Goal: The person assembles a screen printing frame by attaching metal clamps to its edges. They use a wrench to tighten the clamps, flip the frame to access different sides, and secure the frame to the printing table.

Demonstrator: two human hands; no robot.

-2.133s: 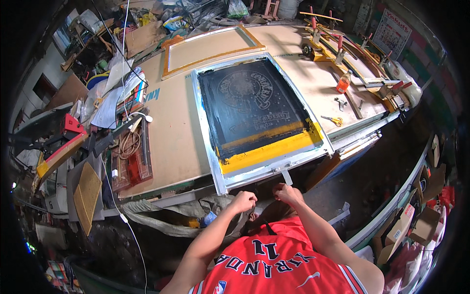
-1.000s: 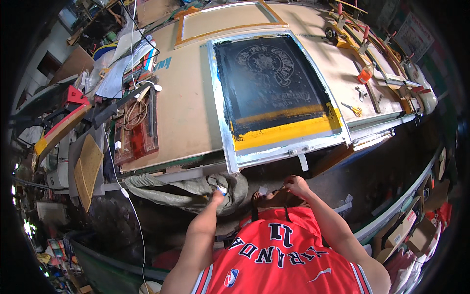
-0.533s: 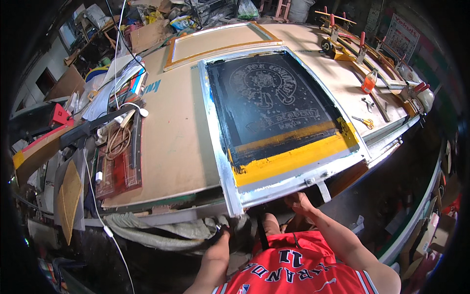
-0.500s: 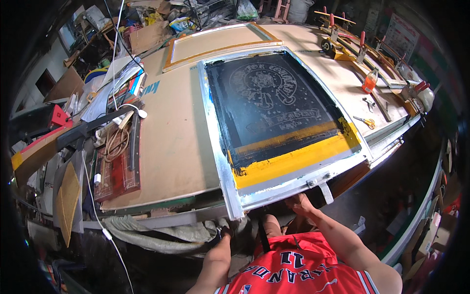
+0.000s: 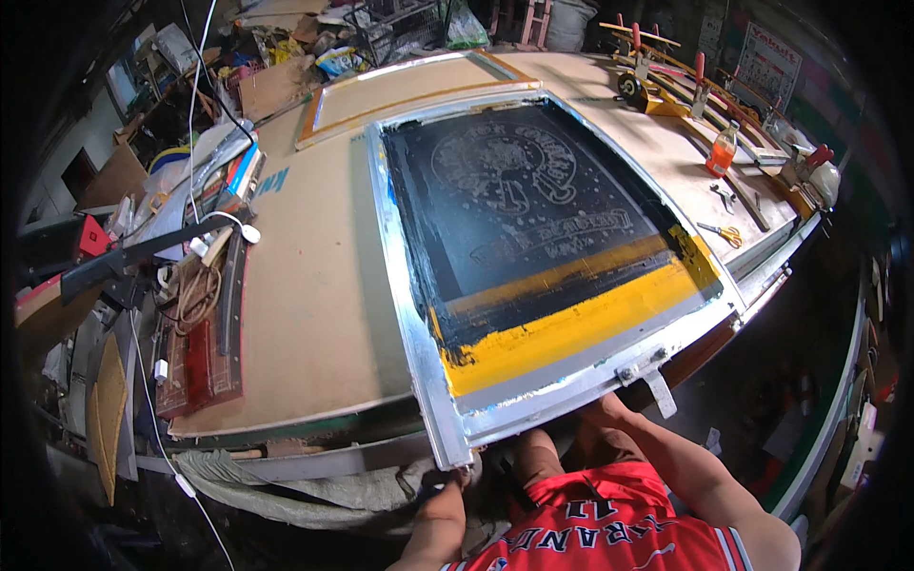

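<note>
A large silk screen (image 5: 571, 228) lies in front of me, its aluminium frame jutting over the near table edge. Dark mesh carries a pale round emblem with lettering, and a band of yellow runs along the near side. My left hand (image 5: 451, 479) is closed at the frame's near left corner, its fingers mostly in shadow. Under the near bar, my right hand (image 5: 604, 409) grips beside a metal bracket (image 5: 657, 390); the frame covers its fingertips.
Another wooden-edged screen frame (image 5: 307, 122) lies at the far side of the table (image 5: 305, 314). To the right are yellow-handled scissors (image 5: 727, 235), a bottle of orange liquid (image 5: 722, 152) and several clamps (image 5: 657, 95). Cables, a red board (image 5: 197, 371) and clutter crowd the left.
The screen's near edge has come up and closer to me, reaching farther past the table edge. My left hand has moved to the frame's corner; the right stays under the near bar.
</note>
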